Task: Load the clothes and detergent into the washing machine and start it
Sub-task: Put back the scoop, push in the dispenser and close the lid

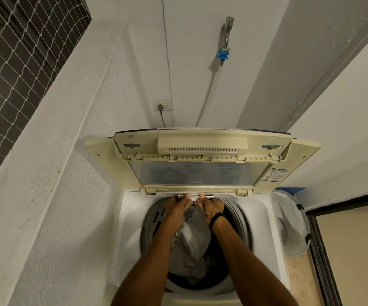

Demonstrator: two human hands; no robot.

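A white top-load washing machine (128,226) stands below me with its cream lid (198,173) folded up against the wall. Grey clothes (189,244) lie heaped in the drum. Both my arms reach over the drum to its back rim. My left hand (175,206) and my right hand (211,208) sit side by side there, each with its thumb on top of a small white drawer (195,198) under the lid hinge and the fingers curled beneath it. A dark band circles my right wrist. No detergent container is in view.
A tap (228,29) with a blue connector (222,54) and a hose runs down the wall behind the machine, beside a wall socket (162,105). A white laundry basket (289,221) stands to the right, next to a dark door frame (319,239). A wall ledge hems in the left.
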